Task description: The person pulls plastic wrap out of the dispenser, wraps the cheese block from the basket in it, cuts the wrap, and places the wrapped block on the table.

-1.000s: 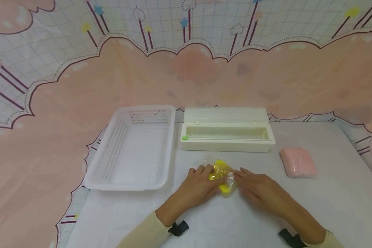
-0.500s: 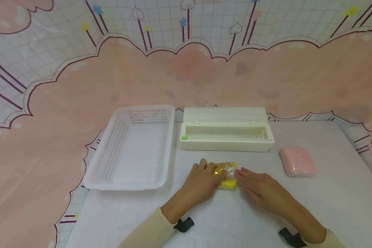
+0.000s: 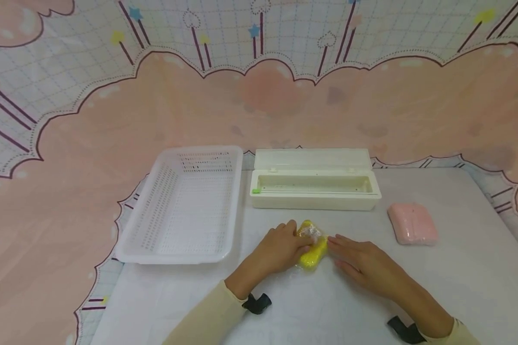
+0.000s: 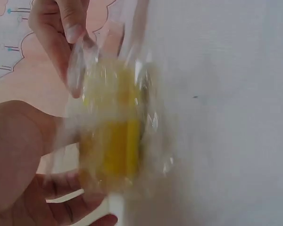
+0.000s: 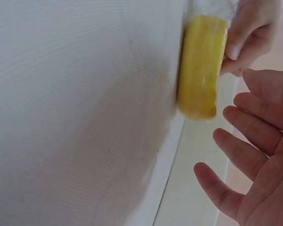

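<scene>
A yellow block (image 3: 313, 254) in clear plastic film stands just above the table between both hands; its kind is unclear. My left hand (image 3: 278, 249) grips it from the left, thumb across the near face. In the left wrist view the wrapped block (image 4: 118, 146) is blurred, with loose film spreading round it and the left palm (image 4: 14, 155) beside it. My right hand (image 3: 364, 263) is at the block's right end in the head view. The right wrist view shows that hand (image 5: 262, 146) with fingers spread and relaxed, apart from the block (image 5: 203, 70).
Behind the hands stands a long cream box (image 3: 315, 202) with its lid raised and a green slider (image 3: 256, 191) on its rail. A white perforated basket (image 3: 236, 225) is at the left. A pink wrapped block (image 3: 413, 224) lies at the right on the white tabletop (image 3: 328, 311).
The yellow block has turned in the left hand, going from tilted to straight to tilted again. My left fingers have shifted round it. The right hand has barely moved.
</scene>
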Motion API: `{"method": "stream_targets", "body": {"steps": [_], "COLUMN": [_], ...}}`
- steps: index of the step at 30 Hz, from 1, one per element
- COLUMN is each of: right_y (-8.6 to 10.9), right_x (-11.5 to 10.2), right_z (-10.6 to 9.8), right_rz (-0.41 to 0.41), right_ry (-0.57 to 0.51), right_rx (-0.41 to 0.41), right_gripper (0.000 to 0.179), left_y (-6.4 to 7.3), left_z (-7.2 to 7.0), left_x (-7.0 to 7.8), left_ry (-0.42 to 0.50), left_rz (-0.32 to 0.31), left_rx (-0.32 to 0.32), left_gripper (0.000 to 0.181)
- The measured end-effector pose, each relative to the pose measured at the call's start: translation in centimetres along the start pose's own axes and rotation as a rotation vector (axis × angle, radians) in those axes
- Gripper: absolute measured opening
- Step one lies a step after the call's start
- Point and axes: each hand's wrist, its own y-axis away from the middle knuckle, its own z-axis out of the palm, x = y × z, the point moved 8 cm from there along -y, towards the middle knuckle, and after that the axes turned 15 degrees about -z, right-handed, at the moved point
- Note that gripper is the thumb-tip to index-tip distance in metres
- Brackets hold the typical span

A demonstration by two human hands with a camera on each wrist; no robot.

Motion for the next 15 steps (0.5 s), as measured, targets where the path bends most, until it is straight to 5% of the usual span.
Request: {"method": "stream_targets", "body": {"steps": [4, 8, 11, 15], "right_y": [-0.2, -0.3, -0.3, -0.2], "right_x": [0.0, 0.1, 0.1, 0.3], "right_z": [0.1, 0.2, 0.3, 0.4], "right_rz": [0.004, 0.022, 0.031, 0.069], "right_ry": [-0.005, -0.019, -0.024, -0.041], "right_rx": [-0.020, -0.048, -0.059, -0.071], "right_gripper": [0.047, 0.047, 0.047, 0.044], "left_y": [-0.2, -0.4, -0.4, -0.1], "left_z": [0.7, 1.5, 1.8, 1.8], "left_x": [-0.5, -1.3, -1.9, -2.1], "left_ry": [0.183, 0.318, 0.392, 0.424], "left_rz": [0.009, -0.052, -0.103, -0.085], "left_rx": [-0.027, -0.024, -0.001, 0.038], "left_gripper": [0.033, 0.034, 0.034, 0.030]}}
